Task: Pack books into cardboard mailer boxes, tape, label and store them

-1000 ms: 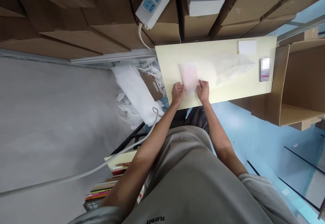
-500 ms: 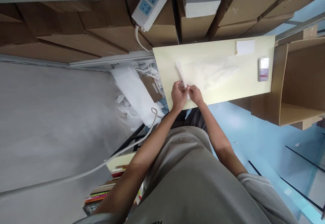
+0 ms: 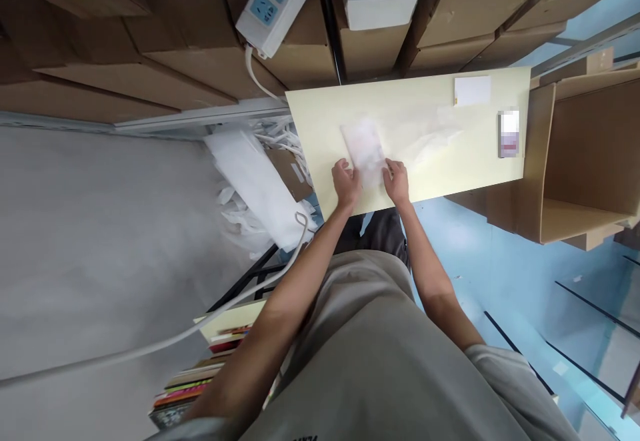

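A flat, pale pinkish-white packet, seemingly in translucent white wrapping, lies on the cream tabletop. My left hand is at its lower left edge with the fingers curled in. On the opposite edge, my right hand grips with thumb and fingers. Just right of the packet a thin, see-through white sheet is spread on the table, wrinkled along its lower side. What is inside the packet is too blurred to make out.
A small white box and a blurred-out white and purple pack sit at the table's right. An open carton stands beyond. Cartons and a power strip line the shelf behind. White foam sheets lie left; a cable crosses there.
The packet was edge-on and narrow between my hands; now its broad face lies flat. My hands have moved apart to its two sides. The whole view has shifted slightly.
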`<state>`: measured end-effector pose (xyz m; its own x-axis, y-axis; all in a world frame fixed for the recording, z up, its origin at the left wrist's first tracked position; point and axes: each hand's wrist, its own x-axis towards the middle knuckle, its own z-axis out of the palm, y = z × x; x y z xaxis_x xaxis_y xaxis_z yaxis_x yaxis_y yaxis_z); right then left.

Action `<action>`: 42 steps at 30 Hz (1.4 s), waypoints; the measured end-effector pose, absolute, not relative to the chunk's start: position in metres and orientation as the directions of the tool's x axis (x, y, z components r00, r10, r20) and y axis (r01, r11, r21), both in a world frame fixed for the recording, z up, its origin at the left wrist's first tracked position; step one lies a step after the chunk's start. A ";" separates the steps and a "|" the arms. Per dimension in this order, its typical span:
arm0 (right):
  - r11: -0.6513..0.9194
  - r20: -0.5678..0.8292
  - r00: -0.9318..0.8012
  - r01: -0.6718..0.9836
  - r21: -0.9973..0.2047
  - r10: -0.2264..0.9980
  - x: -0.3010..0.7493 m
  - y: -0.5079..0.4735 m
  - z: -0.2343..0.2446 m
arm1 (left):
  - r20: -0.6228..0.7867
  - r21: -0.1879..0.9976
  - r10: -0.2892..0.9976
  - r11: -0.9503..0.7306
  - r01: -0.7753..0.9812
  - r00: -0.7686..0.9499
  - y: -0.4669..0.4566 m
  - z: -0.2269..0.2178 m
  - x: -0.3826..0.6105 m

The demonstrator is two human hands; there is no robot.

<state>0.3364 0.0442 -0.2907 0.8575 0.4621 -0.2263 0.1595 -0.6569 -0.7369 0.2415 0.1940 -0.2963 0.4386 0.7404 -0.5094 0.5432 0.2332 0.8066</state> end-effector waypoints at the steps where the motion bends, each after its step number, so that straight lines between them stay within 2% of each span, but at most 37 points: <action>1: -0.667 -0.206 0.862 0.186 -0.722 0.464 0.335 0.046 -0.294 | -0.563 0.786 0.702 0.294 0.544 0.435 0.197 -0.297 0.234; 3: -0.681 -0.189 0.857 0.228 -0.696 0.480 0.331 0.050 -0.298 | -0.638 0.753 0.626 0.383 0.535 0.450 0.204 -0.296 0.224; 5: -0.681 -0.210 0.828 0.253 -0.687 0.520 0.324 0.057 -0.301 | -0.647 0.743 0.631 0.397 0.538 0.428 0.211 -0.295 0.217; 10: -0.634 -0.283 0.713 0.285 -0.719 0.642 0.291 0.092 -0.309 | -0.503 0.758 0.808 0.243 0.606 0.306 0.238 -0.275 0.200; 14: -0.620 -0.316 0.667 0.279 -0.734 0.675 0.283 0.109 -0.308 | -0.417 0.797 0.816 0.116 0.593 0.400 0.234 -0.254 0.202; 18: -0.624 -0.325 0.717 0.193 -0.758 0.616 0.308 0.083 -0.294 | -0.347 0.853 0.747 0.000 0.521 0.568 0.200 -0.255 0.238; 22: -0.579 -0.269 0.830 0.078 -0.812 0.488 0.334 0.046 -0.272 | -0.405 0.853 0.697 0.054 0.519 0.592 0.168 -0.276 0.283; 26: -0.553 -0.255 0.804 0.108 -0.826 0.538 0.340 0.039 -0.265 | -0.404 0.865 0.686 0.070 0.497 0.606 0.163 -0.290 0.295; 29: -0.587 -0.237 0.790 0.184 -0.788 0.566 0.335 0.049 -0.274 | -0.347 0.867 0.760 0.036 0.498 0.550 0.180 -0.293 0.279; 32: -0.644 -0.212 0.825 0.220 -0.733 0.524 0.331 0.062 -0.286 | -0.409 0.838 0.790 0.128 0.530 0.456 0.199 -0.295 0.264; 36: -0.684 -0.234 0.871 0.148 -0.714 0.433 0.335 0.072 -0.295 | -0.564 0.804 0.673 0.317 0.503 0.478 0.211 -0.294 0.261; 39: -0.635 -0.272 0.834 0.116 -0.764 0.480 0.341 0.074 -0.289 | -0.597 0.795 0.619 0.367 0.484 0.511 0.211 -0.283 0.262; 42: -0.549 -0.241 0.811 0.114 -0.828 0.533 0.347 0.069 -0.275 | -0.601 0.800 0.592 0.445 0.403 0.538 0.211 -0.266 0.257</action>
<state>0.3468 0.0686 -0.2755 0.8113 0.5327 -0.2410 0.1141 -0.5486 -0.8282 0.2571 0.2106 -0.2659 0.5378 0.5918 -0.6005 0.4027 0.4455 0.7996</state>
